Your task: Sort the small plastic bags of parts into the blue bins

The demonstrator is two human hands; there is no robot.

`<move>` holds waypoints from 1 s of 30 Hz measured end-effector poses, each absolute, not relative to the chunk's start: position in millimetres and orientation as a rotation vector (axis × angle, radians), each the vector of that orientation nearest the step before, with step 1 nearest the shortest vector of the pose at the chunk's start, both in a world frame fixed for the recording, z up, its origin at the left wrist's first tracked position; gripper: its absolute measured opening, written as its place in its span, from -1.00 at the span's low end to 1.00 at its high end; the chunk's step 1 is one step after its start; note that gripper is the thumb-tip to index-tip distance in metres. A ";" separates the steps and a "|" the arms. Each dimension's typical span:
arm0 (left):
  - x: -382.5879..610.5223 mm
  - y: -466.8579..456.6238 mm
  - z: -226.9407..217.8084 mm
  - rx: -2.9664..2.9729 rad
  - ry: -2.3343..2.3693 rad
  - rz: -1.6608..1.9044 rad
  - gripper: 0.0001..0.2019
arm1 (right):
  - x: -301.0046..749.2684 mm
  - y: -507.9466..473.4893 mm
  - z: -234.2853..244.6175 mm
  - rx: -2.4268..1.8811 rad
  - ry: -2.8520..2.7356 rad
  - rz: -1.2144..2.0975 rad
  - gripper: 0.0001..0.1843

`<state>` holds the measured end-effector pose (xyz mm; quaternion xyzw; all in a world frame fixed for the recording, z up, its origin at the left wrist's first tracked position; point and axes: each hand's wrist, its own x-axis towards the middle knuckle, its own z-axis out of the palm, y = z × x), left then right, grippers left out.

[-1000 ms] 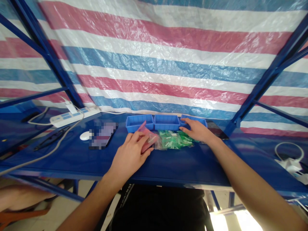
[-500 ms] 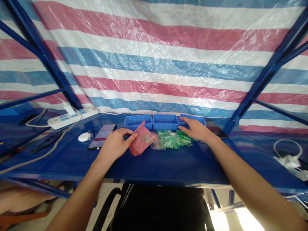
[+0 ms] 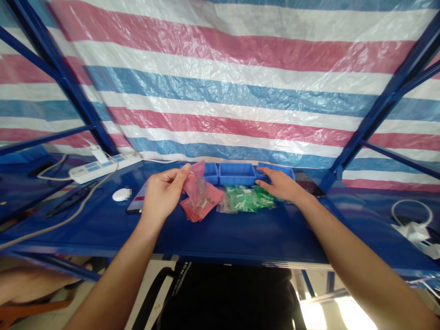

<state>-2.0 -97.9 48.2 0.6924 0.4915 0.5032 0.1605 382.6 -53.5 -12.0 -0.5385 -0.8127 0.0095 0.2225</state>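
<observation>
Between thumb and fingers, my left hand (image 3: 164, 189) pinches a pink plastic bag (image 3: 195, 184), raised in front of the left blue bin (image 3: 211, 172). Under it lies a pile of pink bags (image 3: 202, 208) with small pieces inside. To the right, green and clear bags (image 3: 245, 200) holding small white pieces are heaped before the middle blue bin (image 3: 237, 173). My right hand (image 3: 277, 184) rests at the front of the right blue bin (image 3: 264, 167), fingers apart and holding nothing that shows. It covers part of that bin.
Left of my left hand are a phone (image 3: 138, 201), a white mouse-like object (image 3: 120, 195), a power strip (image 3: 103, 168) and a cable. A dark flat device (image 3: 309, 182) lies beyond my right hand. Another person's bare limb (image 3: 30, 284) shows at lower left.
My left hand has lifted one pink bag up and to the left, off the pile, and now covers more of the phone. My right hand has stayed in place.
</observation>
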 end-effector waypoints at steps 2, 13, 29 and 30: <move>-0.5 -94.5 42.1 1.938 1.335 1.367 -0.43 | 382.7 -53.7 -11.8 -1.489 -2.243 0.026 -0.38; -7.4 -106.4 12.6 2.495 1.560 1.276 -0.66 | 383.0 -52.5 -14.0 -1.492 -2.250 0.015 -0.36; 17.2 -120.6 -3.0 2.666 1.413 0.664 -0.52 | 380.9 -53.1 -15.1 -1.539 -2.198 0.007 -0.36; 19.5 -121.5 -4.0 2.661 1.445 0.653 -0.51 | 380.2 -53.4 -15.0 -1.542 -2.192 -0.004 -0.36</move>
